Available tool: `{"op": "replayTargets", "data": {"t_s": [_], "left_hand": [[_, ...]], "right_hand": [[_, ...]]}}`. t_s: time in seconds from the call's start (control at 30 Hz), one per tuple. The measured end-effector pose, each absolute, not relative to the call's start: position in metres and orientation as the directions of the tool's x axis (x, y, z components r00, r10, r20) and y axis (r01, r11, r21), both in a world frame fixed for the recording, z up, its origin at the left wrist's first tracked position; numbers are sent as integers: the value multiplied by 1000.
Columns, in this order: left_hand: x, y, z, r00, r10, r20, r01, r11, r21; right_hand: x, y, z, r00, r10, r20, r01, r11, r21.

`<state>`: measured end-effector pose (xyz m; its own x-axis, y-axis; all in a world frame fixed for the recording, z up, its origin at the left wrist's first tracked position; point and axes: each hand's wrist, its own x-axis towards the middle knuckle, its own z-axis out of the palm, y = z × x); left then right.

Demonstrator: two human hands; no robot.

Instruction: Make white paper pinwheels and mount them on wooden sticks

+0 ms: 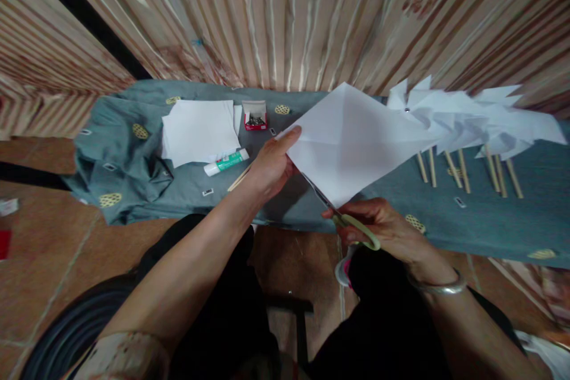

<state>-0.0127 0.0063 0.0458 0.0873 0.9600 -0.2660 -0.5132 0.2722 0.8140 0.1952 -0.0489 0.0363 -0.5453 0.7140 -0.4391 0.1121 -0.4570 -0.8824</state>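
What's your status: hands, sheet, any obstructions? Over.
Left hand grips creased white sheet near its left corner. Right hand holds scissors at sheet's lower-left edge. Right corner overlaps paper pinwheels in view; contact unclear.

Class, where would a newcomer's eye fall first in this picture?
On the white paper sheet at the centre, held by the left hand. Next, the green-handled scissors in the right hand, along its lower-left edge. Rightward lie paper pinwheels on wooden sticks.
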Motion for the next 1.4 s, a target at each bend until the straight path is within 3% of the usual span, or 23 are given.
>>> {"op": "replayTargets", "data": {"t_s": [0.37,0.6,0.87,1.1,1.23,1.4], "left_hand": [[-13,7,42,105,968,-227,-516,248,820],[-16,8,36,83,977,-198,-536,211,817],[-23,12,43,-63,982,-177,-582,108,806],[-18,11,50,-86,977,-197,-537,122,835],[-18,11,49,-103,978,-179,-488,107,866],[-20,13,45,-202,970,-133,-353,55,934]], "right_hand": [[192,-51,37,-561,703,-437,150,-432,-889],[209,-58,40,-682,597,-423,243,-360,-901],[219,-55,23,-523,747,-410,417,-196,-888],[202,-47,12,-446,756,-479,625,-120,-772],[199,-48,23,-523,663,-536,657,-87,-749],[193,-62,35,-749,364,-553,501,-236,-833]]}}
